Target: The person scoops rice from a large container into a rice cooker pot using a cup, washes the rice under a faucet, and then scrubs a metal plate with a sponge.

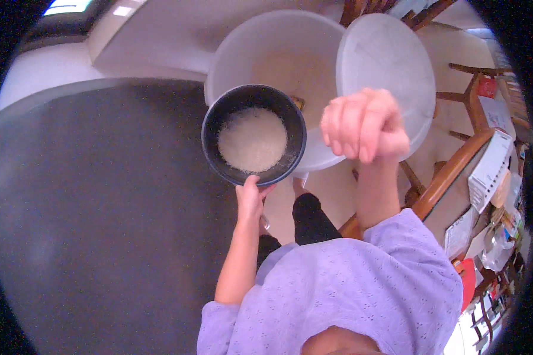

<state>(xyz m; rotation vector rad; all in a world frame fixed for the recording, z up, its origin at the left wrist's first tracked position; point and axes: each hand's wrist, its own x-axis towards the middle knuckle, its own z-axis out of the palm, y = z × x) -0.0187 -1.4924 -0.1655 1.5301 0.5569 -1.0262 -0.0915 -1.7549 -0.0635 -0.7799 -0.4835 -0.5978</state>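
My left hand (250,197) grips the near rim of a dark round pot (209,146), with the thumb over the edge. White grains that look like rice (253,141) cover the pot's bottom. The pot is held in front of the left side of a large whitish plastic tub (235,49). Inside the tub lies pale tan material (288,66), and a small brownish object (298,102) shows beside the pot. My right hand (366,126), slightly blurred, is raised with curled fingers; nothing shows in it. Behind it, a round whitish lid (386,57) stands tilted at the tub's right side.
A broad dark surface (106,213) spans the left. To the right, a wood-edged table (448,177) carries a white perforated box (491,171), papers and plastic bags (497,253). Wooden chairs (475,95) stand beyond it on the pale floor (328,186).
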